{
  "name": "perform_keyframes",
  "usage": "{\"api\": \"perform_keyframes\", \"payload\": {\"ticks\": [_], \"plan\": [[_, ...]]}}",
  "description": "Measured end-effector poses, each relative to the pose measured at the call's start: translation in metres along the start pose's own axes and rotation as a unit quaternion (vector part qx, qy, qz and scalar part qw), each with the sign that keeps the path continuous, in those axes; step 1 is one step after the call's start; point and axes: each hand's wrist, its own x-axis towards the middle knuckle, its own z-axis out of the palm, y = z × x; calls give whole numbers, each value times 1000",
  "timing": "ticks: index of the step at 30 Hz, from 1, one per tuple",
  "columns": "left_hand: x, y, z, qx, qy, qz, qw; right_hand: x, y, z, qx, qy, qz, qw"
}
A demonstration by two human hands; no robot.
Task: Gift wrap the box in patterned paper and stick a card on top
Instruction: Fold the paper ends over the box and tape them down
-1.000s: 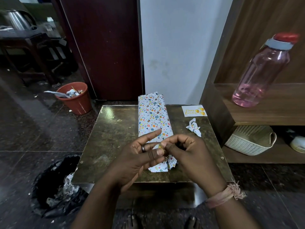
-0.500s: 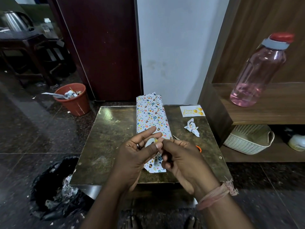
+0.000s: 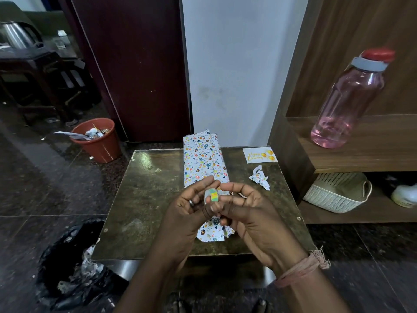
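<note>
Colourful tape roll, both hands pinching

Only one legible text: "Happy Birthday" in yellow script on the white card, beside printed yellow balloons. Card flat on the far right corner of the table, near a paper scrap. No words on the patterned paper of the box, only eggs, hearts and leaves. Nothing legible on the tape roll, bottle or bin.
</note>
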Motion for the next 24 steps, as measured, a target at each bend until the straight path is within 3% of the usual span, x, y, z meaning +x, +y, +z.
{"api": "perform_keyframes", "payload": {"ticks": [4, 6, 9, 13, 24], "plan": [[0, 2, -1, -8, 10, 8, 1000, 5, -8, -14, -22, 88, -58, 994], [0, 3, -3, -14, 15, 14, 1000, 8, -14, -33, -125, 159, -105, 974], [-1, 5, -3, -37, 17, 7, 999, 9, -16, -66, -354, 269, -162, 881], [-3, 7, 1, -61, 17, -3, 998, 9, -8, -84, -481, 317, -181, 798], [-9, 9, 1, -16, -12, -35, 999, 20, 9, -85, -530, 318, -146, 773]]}}
